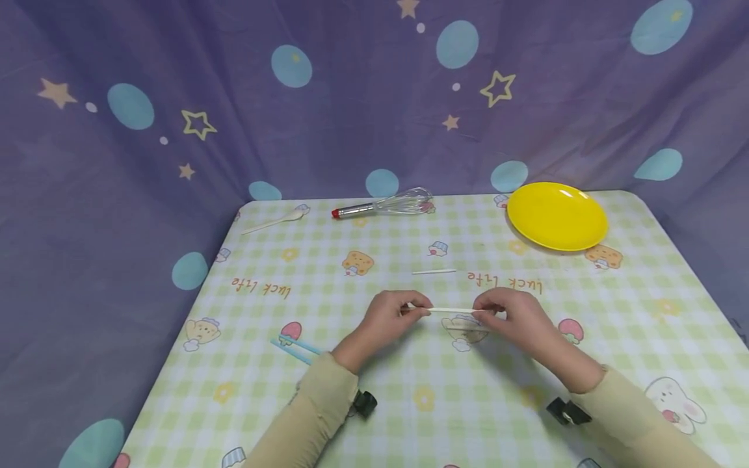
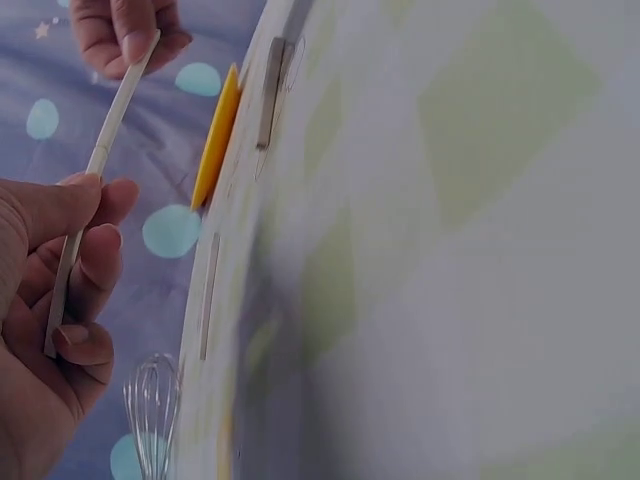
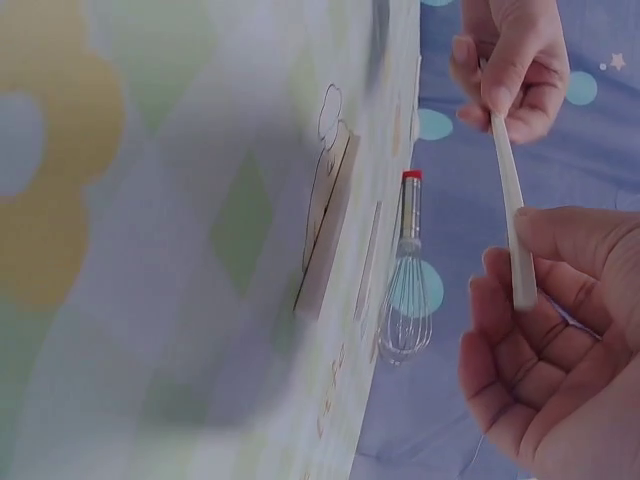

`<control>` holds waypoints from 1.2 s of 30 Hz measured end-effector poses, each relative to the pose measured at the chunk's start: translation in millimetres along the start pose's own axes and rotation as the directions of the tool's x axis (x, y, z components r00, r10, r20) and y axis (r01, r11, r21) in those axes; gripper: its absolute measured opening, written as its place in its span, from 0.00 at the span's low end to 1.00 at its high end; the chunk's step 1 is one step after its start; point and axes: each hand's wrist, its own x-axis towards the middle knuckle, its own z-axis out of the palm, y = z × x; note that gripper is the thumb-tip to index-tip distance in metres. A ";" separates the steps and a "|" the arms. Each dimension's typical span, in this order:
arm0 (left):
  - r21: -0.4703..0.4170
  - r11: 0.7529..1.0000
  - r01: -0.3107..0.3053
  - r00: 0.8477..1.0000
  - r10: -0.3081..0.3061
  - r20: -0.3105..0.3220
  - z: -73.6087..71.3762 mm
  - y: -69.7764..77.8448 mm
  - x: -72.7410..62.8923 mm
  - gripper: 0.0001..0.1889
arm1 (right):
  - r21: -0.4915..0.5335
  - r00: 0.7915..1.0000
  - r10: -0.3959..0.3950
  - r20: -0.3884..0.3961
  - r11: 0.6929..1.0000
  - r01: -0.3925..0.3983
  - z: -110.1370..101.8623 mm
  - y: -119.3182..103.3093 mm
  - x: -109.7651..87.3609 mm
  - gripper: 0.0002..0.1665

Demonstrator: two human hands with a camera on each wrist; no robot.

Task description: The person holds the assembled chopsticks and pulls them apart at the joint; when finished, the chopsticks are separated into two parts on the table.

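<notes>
My left hand [image 1: 393, 317] and right hand [image 1: 517, 320] hold a thin, pale, flat-sided stick [image 1: 450, 310] level between them, a little above the table. Thumb and fingers of the left hand [image 2: 60, 270] pinch one end part of the stick [image 2: 112, 125]. At its other end, the right hand [image 3: 570, 320] pinches the stick [image 3: 508, 180] between thumb and fingers. Just below the right fingers, a second pale stick [image 1: 465, 328] lies on the table, partly hidden by that hand in the head view. A third pale stick [image 1: 434, 271] lies farther back.
Two light blue sticks [image 1: 295, 350] lie beside the left forearm, which partly covers them. At the back are a pale spoon [image 1: 281, 220], a wire whisk [image 1: 380, 205] with a red handle end, and a yellow plate [image 1: 556, 218]. The checked tablecloth [image 1: 374, 422] meets a purple curtain.
</notes>
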 end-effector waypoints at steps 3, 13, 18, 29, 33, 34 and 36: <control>0.029 0.999 -0.015 1.000 0.015 -0.007 5.0 2.5 1.0 0.05 | 0.007 0.998 -0.070 -0.009 0.998 0.070 4.9 -4.5 1.8 0.05; 0.052 0.996 -0.071 0.996 0.073 -0.044 12.9 9.5 -0.1 0.05 | -0.040 0.987 -0.160 -0.026 0.987 0.159 22.2 -12.2 10.0 0.06; 0.080 0.992 -0.097 0.994 0.101 -0.051 13.9 9.3 -1.2 0.06 | -0.057 0.987 -0.159 -0.020 0.986 0.157 26.9 -12.9 10.8 0.04; 0.001 0.992 -0.126 0.988 0.125 -0.089 13.5 8.3 -4.1 0.06 | -0.097 0.951 -0.292 -0.097 0.954 0.283 29.4 -12.2 10.6 0.06; -0.028 0.991 -0.129 0.988 0.125 -0.092 12.0 8.4 -4.2 0.06 | -0.102 0.944 -0.315 -0.100 0.947 0.306 27.7 -12.9 12.1 0.06; -0.035 0.991 -0.129 0.988 0.125 -0.091 11.7 8.2 -4.1 0.06 | -0.100 0.944 -0.317 -0.096 0.946 0.308 27.3 -13.2 12.4 0.07; -0.051 0.990 -0.129 0.988 0.124 -0.090 11.1 7.7 -3.8 0.06 | -0.103 0.944 -0.318 -0.089 0.945 0.309 26.2 -13.9 13.3 0.07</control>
